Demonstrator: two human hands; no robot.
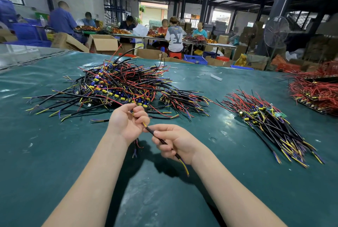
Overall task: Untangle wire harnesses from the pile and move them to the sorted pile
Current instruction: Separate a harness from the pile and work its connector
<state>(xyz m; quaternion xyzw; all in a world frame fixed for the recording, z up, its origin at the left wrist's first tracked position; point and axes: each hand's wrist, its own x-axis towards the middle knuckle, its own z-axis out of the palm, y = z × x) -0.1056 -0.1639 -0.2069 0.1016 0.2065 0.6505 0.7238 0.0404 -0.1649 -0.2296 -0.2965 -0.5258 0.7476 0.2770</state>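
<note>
Left hand (pixel 128 122) curls round one end of thin black-sheathed wire harness (pixel 158 137); right hand (pixel 175 143) grips sheath mid-length, above green table mat (pixel 54 153). Harness light, limp, snag-prone; best held by sheath, not bare yellow-purple tips. Tangled multicoloured wire pile (pixel 117 84) ahead, sorted aligned pile (pixel 265 120) right.

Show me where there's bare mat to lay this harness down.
Bare mat: left of the left hand, and between the right hand and the sorted pile. The strip between tangled pile and sorted pile is narrow, with stray wires. The red heap crowds the far right.
</note>
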